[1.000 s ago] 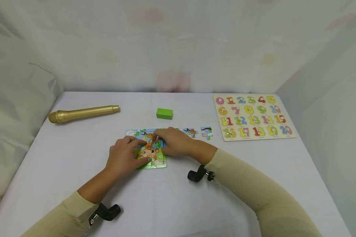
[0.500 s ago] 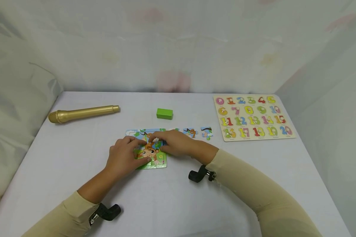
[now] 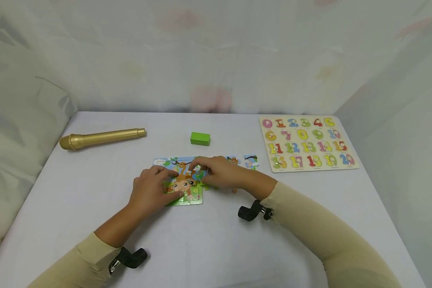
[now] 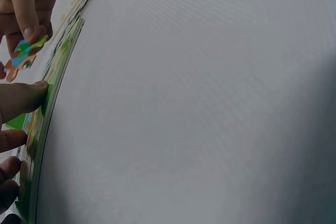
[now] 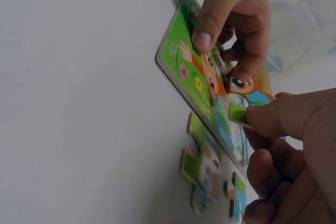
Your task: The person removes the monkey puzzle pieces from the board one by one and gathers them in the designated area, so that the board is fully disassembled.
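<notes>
A jigsaw board (image 3: 189, 201) with a monkey picture lies on the white table. My left hand (image 3: 147, 193) rests on its left part, thumb near the front edge and fingers spread. Over the board's right side, my right hand (image 3: 225, 174) pinches a puzzle piece (image 5: 238, 114) between thumb and fingers. That piece is green, blue and orange with a printed eye, and it is tilted above the board, as the left wrist view also shows. Loose puzzle pieces (image 5: 200, 169) lie beside the board, partly hidden by my right hand in the head view.
Another loose piece (image 3: 251, 161) lies right of the board. Behind are a green block (image 3: 200, 139) and, at left, a gold toy microphone (image 3: 102, 138). A number puzzle board (image 3: 309, 144) lies at the right. White cloth surrounds the table's back and sides.
My right hand has moved right from the board's upper middle, with the puzzle piece in its fingers. More of the monkey picture shows. My left hand has stayed in place.
</notes>
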The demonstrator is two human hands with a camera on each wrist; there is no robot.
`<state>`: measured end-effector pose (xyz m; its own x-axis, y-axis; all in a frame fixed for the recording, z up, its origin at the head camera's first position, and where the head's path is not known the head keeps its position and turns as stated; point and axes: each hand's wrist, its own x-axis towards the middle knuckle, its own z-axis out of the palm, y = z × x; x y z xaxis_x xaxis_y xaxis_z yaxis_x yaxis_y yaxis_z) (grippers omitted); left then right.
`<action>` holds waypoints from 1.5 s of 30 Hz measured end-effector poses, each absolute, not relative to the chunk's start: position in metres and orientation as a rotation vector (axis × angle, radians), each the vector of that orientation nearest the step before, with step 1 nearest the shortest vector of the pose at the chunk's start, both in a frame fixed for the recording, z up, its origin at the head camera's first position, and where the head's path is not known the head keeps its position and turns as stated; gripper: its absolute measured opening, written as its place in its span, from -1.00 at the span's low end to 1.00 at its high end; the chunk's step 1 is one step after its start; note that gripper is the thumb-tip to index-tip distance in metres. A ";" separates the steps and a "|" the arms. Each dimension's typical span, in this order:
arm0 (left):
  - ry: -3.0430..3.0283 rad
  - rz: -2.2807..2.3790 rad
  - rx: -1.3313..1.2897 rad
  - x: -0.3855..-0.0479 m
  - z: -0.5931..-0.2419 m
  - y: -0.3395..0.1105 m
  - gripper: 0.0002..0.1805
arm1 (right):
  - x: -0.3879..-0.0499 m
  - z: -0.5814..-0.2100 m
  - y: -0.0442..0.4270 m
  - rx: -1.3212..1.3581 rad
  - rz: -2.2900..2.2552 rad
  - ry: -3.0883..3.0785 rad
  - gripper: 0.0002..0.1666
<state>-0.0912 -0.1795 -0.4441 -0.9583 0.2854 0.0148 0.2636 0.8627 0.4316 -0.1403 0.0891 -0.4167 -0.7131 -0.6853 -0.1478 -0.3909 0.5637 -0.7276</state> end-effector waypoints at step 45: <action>2.979 0.616 0.453 -0.088 -0.439 -0.179 -0.33 | -0.087 -0.431 0.230 -0.633 -0.955 2.608 -0.50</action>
<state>-0.0880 -0.1787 -0.4388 -0.9545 0.2982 -0.0052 0.2717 0.8766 0.3971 -0.0874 0.2296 -0.4313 -0.8607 -0.4951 -0.1186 -0.3015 0.6834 -0.6649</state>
